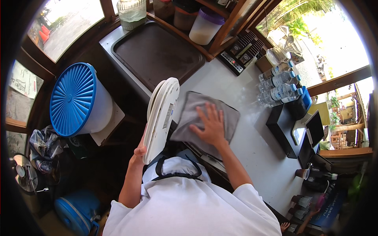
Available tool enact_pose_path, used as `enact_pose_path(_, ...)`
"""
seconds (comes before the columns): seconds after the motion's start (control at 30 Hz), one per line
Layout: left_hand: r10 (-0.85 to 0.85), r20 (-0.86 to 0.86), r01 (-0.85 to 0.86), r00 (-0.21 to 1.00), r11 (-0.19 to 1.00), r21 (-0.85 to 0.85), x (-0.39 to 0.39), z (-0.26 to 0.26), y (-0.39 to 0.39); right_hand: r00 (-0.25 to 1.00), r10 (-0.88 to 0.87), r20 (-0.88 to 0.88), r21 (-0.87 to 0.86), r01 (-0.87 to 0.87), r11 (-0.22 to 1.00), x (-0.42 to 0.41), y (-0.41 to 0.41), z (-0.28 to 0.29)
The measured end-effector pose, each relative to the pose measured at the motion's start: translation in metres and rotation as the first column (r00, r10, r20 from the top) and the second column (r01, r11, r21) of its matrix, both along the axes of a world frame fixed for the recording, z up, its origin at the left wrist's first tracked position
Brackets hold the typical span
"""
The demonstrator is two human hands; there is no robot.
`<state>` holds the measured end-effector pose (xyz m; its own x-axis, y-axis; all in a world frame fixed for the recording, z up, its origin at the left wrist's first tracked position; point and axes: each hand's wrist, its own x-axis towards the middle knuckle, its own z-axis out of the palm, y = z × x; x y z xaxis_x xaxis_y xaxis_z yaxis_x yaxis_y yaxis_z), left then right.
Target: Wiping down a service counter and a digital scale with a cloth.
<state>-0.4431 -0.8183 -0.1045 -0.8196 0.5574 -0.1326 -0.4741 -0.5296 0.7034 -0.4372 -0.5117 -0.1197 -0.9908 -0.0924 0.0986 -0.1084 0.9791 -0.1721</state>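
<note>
My left hand [140, 151] grips a white digital kitchen scale [163, 121] by its lower edge. The scale is tipped up on its side, its small display facing right, and most of my left fingers are hidden behind it. On the pale countertop [251, 159] lies a grey cloth [189, 118] with a dark border, spread out and overhanging the front edge. My right hand [211, 125] rests flat on the cloth, fingers spread, just right of the scale. A dark brown tray [156, 53] lies on the counter beyond the scale.
A tub with a blue ribbed lid [71, 98] stands at left. Several water bottles [277, 85], a black control box [240, 54] and a black cash drawer [283, 129] line the counter's far side. Another person's hand [285, 226] shows at lower right.
</note>
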Motion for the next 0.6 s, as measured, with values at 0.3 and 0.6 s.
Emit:
enact_pose_path(0.3, -0.046, 0.039, 0.048, 0.998, 0.998, -0.051, 0.0, 0.016, 0.001, 0.993, -0.11, -0.05, 0.614, 0.117, 0.781, -0.016, -0.021, -0.022)
enact_pose_path(0.6, -0.162, 0.057, 0.163, 0.985, 0.986, -0.019, -0.012, -0.001, 0.009, 0.739, -0.664, -0.114, 0.349, 0.656, 0.67, 0.028, 0.073, -0.03)
